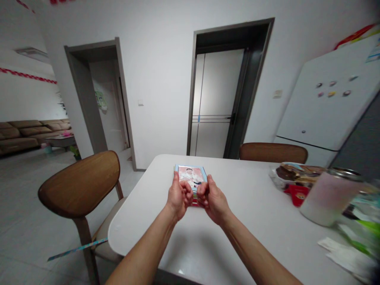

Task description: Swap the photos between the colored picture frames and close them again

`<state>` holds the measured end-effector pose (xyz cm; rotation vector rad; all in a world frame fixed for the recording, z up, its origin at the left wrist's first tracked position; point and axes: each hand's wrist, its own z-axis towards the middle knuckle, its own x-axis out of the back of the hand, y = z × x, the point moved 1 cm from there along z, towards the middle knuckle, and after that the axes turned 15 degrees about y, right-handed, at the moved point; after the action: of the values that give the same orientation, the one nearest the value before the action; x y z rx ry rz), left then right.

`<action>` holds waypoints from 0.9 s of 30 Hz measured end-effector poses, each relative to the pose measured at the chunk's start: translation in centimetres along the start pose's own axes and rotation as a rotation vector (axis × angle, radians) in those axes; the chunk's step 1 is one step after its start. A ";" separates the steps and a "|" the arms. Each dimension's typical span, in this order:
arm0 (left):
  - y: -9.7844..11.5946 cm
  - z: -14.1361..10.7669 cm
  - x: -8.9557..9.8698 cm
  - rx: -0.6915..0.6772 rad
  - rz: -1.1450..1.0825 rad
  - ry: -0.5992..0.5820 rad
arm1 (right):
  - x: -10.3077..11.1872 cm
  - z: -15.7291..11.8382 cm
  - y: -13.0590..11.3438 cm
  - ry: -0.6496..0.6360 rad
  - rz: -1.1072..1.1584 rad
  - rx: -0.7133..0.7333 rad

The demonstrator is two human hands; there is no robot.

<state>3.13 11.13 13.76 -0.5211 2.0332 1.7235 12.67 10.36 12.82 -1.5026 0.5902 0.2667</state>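
Observation:
My left hand (180,194) and my right hand (212,196) are raised side by side over the near half of the white table (243,198). On both, the thumb points up and the fingers curl inward, with nothing visible in them. Just beyond them is a light-blue-framed picture (190,174) showing a figure in white on a pink background. Green and red edges show beneath it, as if it tops a small stack. My fingers cover its lower corners; whether they touch it I cannot tell.
On the right stand a pink-and-white tumbler (329,198), a red packet (297,194), a plastic-wrapped food tray (297,173) and crumpled tissues (341,251). Wooden chairs stand at the left (81,184) and far side (273,152). A white fridge (323,111) is at the right.

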 end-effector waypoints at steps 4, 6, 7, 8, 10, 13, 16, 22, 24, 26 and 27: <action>-0.2 -0.1 0.3 0.124 0.071 -0.029 | 0.0 -0.2 0.6 -0.127 -0.105 -0.079; -0.4 -0.2 0.5 0.146 0.088 -0.021 | 0.1 0.1 1.0 -0.131 -0.251 -0.009; -0.5 -0.1 0.6 0.152 0.096 -0.012 | 0.3 0.5 1.3 -0.105 -0.394 0.083; -0.8 -0.1 0.8 0.157 0.104 0.001 | 0.5 1.0 1.5 -0.063 -0.570 0.208; -1.5 0.2 1.5 0.163 0.124 0.040 | 1.0 2.4 1.9 0.037 -0.912 0.476; -3.2 1.0 3.1 0.172 0.154 0.125 | 2.1 4.7 2.5 0.100 -1.170 0.693; -5.2 2.0 4.9 0.175 0.165 0.208 | 2.9 5.8 2.9 0.050 -1.289 0.754; -7.0 1.9 6.0 0.033 0.082 0.239 | 3.6 2.0 3.6 -0.186 -1.437 0.821; -6.8 0.4 5.4 -0.066 0.045 0.216 | 4.2 0.0 3.4 -0.215 -1.383 0.811; -6.3 -1.8 4.6 -0.209 0.094 0.183 | 4.9 -1.8 2.6 -0.139 -1.216 0.730; -5.9 -3.1 4.3 -0.300 0.167 0.156 | 5.2 -2.6 2.0 -0.079 -1.102 0.658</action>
<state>2.50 7.09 6.97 -0.6114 1.9793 2.1684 15.44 6.94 8.45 -0.9731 -0.2605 -0.6635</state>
